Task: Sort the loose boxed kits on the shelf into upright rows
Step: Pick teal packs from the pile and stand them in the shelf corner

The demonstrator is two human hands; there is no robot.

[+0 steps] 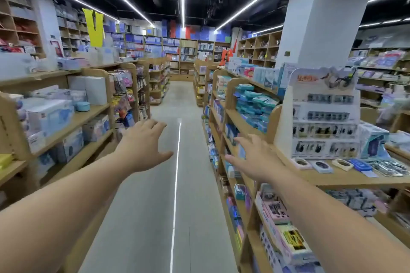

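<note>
Both arms stretch forward over a shop aisle. My left hand [144, 144] hovers above the floor with fingers spread and holds nothing. My right hand [255, 157] is also open and empty, close to the end of the right wooden shelf unit [228, 108]. Teal and blue boxed kits [255, 106] lie stacked on that unit's upper shelves. Pink and white boxed kits [279, 213] lean on the lower shelves near my right forearm. Neither hand touches a box.
A left shelf unit [93, 115] holds white and blue boxes. A white tiered display stand [324, 117] sits on the right shelf top with small packets in front. A white pillar [321, 20] rises behind it. The grey aisle floor [177, 184] runs ahead to back-wall shelving.
</note>
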